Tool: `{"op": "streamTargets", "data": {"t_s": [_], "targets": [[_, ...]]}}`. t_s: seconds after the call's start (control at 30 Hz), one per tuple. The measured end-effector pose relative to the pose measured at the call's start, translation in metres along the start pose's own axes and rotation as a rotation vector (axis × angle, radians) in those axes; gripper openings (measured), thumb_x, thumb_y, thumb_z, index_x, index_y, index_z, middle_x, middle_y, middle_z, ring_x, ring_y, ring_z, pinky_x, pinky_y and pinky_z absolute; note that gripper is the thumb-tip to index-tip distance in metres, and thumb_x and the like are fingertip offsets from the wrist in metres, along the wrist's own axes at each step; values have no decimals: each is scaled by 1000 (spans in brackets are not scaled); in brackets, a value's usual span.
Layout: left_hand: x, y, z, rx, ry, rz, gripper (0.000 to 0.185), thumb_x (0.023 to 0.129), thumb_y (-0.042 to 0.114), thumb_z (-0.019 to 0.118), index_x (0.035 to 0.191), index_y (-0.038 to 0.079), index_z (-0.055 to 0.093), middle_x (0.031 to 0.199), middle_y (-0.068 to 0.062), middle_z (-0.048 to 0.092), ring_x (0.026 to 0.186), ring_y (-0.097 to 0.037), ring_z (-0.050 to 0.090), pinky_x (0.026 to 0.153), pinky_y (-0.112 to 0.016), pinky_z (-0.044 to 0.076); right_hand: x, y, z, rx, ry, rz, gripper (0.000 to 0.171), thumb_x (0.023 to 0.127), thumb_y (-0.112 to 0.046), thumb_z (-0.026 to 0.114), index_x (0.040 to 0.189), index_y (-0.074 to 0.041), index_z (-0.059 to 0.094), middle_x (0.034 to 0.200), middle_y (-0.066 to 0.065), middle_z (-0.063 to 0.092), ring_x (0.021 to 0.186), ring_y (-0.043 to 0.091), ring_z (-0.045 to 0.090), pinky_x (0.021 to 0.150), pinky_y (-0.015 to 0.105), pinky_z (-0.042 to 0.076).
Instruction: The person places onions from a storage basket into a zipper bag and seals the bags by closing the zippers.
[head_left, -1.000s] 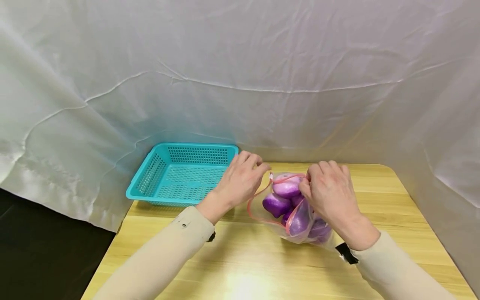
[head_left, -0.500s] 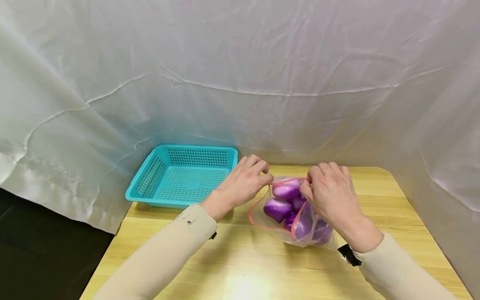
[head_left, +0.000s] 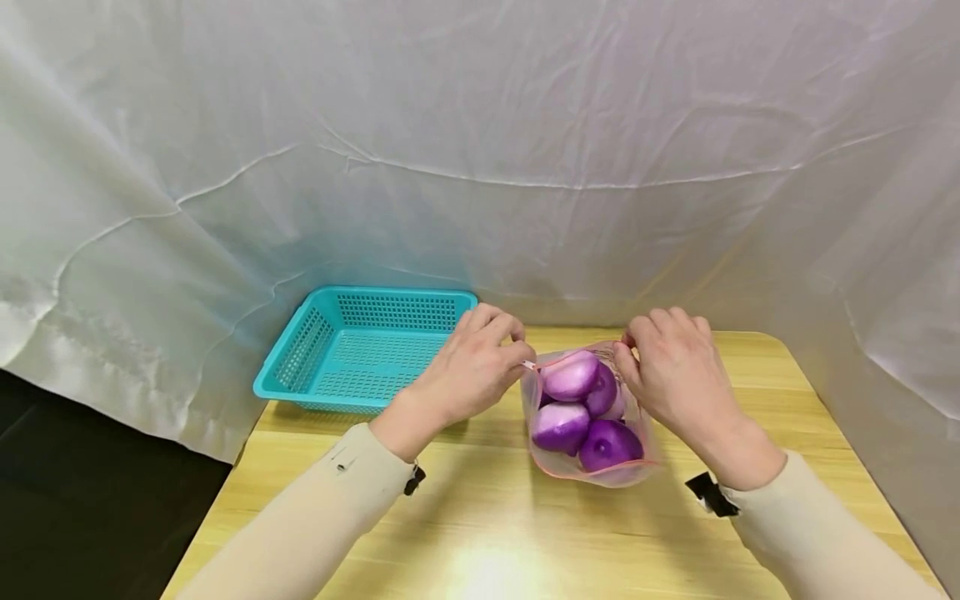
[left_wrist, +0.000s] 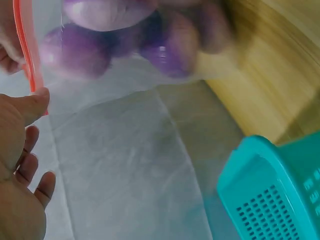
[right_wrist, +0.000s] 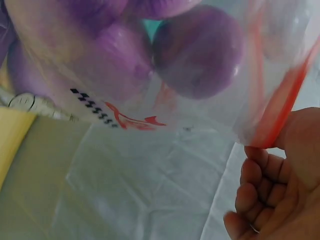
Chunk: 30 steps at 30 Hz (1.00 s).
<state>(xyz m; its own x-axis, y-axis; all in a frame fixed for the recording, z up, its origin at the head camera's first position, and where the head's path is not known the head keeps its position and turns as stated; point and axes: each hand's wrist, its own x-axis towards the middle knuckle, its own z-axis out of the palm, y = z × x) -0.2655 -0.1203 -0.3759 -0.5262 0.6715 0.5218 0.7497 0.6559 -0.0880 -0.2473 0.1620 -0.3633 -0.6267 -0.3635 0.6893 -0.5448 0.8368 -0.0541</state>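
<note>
Blurring in both wrist views smears the purple onions [head_left: 573, 404], so their count is hard to fix; about four show from the head view. They sit inside a clear zip bag [head_left: 588, 467] with a red seal strip, near the far edge of the surface [head_left: 480, 533]. Each grip pinches the bag's top: left hand [head_left: 468, 371], right hand [head_left: 675, 371]. A teal basket [head_left: 300, 342] stands at the far left corner.

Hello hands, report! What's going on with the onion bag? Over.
Left hand and right hand each pinch the zip bag rim. Purple onions inside. Turquoise basket alongside, nothing blocking.
</note>
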Motion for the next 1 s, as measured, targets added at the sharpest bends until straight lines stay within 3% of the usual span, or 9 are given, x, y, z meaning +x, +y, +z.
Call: {"op": "streamTargets", "data": {"t_s": [0.1, 0.23, 0.37, 0.47, 0.6, 0.67, 0.8, 0.87, 1.0], "targets": [[-3, 2, -8, -37, 43, -41, 6, 96, 25, 79, 102, 23, 79, 113, 1, 64, 111, -25, 51, 97, -42, 43, 1, 4, -1, 59, -52, 2, 14, 92, -13, 70, 83, -5, 65, 79, 10, 62, 78, 34, 55, 70, 49, 42], [-7, 1, -17, -49, 79, -93, 4, 98, 24, 76, 98, 20, 77, 111, -1, 64, 110, -27, 50, 95, -45, 42, -3, 10, -11, 178, -244, 61, 14, 97, -20, 75, 92, -8, 70, 92, 8, 69, 92, 31, 60, 83, 50, 49], [-11, -3, -23, -42, 89, -159, 4, 99, 22, 75, 96, 19, 75, 112, -3, 64, 111, -30, 49, 96, -47, 43, -13, 16, -29, 288, -449, 126, 28, 97, -38, 77, 106, -12, 73, 109, 6, 71, 109, 29, 62, 93, 52, 49], [-15, -6, -25, -50, 92, -203, 5, 98, 21, 75, 95, 18, 75, 112, -3, 63, 112, -31, 48, 99, -49, 42, -23, 22, -36, 292, -516, 85, 41, 89, -45, 83, 111, -12, 72, 113, 5, 70, 113, 29, 61, 94, 54, 50], [-21, -10, -30, -58, 96, -237, 6, 97, 22, 77, 94, 17, 75, 114, -5, 64, 113, -33, 48, 99, -49, 42, -31, 28, -29, 241, -433, -55, 27, 85, -33, 88, 102, -18, 73, 102, -5, 69, 102, 20, 62, 86, 46, 53], [-23, -12, -34, -62, 106, -251, 6, 97, 21, 77, 96, 16, 76, 114, -6, 64, 112, -33, 48, 99, -49, 42, -33, 31, -23, 236, -309, -96, 18, 83, -20, 88, 95, -22, 74, 95, -11, 68, 94, 14, 61, 80, 38, 53], [-30, -13, -45, -95, 143, -304, 6, 98, 19, 75, 97, 13, 75, 111, -7, 63, 109, -33, 48, 98, -49, 41, -31, 41, -18, 246, -87, -84, 26, 75, -2, 88, 88, -18, 72, 87, -9, 68, 85, 11, 55, 73, 26, 44], [-35, -12, -50, -114, 127, -338, 6, 99, 18, 74, 97, 13, 75, 110, -7, 63, 108, -33, 48, 98, -49, 40, -29, 44, -16, 227, -89, -70, 24, 77, -2, 87, 89, -16, 72, 87, -7, 68, 85, 13, 53, 73, 28, 42], [-42, -9, -51, -117, -26, -394, 8, 100, 21, 73, 102, 13, 76, 113, -6, 64, 106, -30, 48, 95, -46, 43, -28, 41, -9, 182, -258, -74, 14, 87, -10, 84, 91, -17, 72, 89, -6, 68, 87, 15, 55, 75, 38, 47]]}}
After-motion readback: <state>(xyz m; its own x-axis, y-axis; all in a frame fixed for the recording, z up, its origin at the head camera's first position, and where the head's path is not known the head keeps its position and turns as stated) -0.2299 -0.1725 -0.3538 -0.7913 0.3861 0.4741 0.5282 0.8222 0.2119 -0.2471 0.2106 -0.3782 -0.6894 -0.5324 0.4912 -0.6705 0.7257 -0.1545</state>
